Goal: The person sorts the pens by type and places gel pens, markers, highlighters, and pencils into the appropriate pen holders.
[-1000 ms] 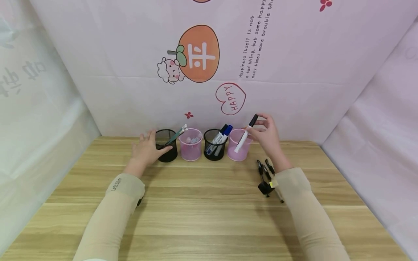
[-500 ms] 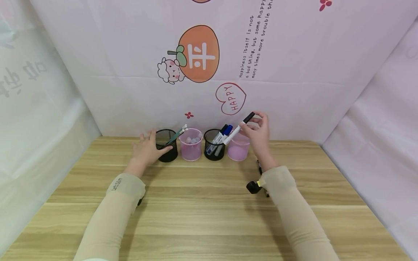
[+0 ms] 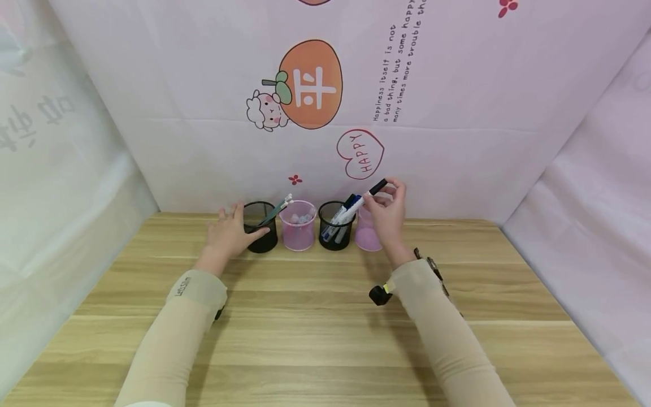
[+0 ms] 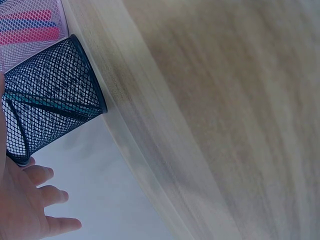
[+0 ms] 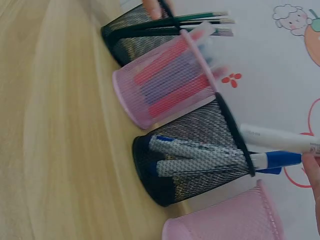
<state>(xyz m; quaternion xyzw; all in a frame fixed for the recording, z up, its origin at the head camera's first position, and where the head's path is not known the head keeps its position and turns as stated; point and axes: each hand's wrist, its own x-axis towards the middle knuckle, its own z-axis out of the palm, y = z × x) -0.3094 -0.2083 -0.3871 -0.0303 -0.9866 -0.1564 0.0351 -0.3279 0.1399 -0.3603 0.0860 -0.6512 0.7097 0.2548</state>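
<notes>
Head view: four round wire-mesh cups stand in a row on a wood-grained bench [image 3: 295,339] before a smooth, printed white fabric backdrop [image 3: 203,158]. From the left, a black mesh cup [image 3: 263,242] contains slender green rods with pale ends [image 3: 277,209]; a pink mesh cup [image 3: 298,240] contains red and blue rods; a second black mesh cup [image 3: 334,242] contains white markers with dark and blue caps [image 5: 260,160], which project beside the held marker; a second pink mesh cup [image 3: 367,237] is partly hidden by the right hand [image 3: 387,217]. Black pens [image 3: 432,264] lie partly behind the right sleeve [image 3: 432,322]. The right hand's fingers pinch a white cylindrical marker with a black cap [image 3: 357,207]. Its long axis is tilted, cap upper right, plain end lower left at the second black cup's mouth; contact cannot be told. The left hand [image 3: 229,233], fingers spread and straight, rests against the first black cup.
</notes>
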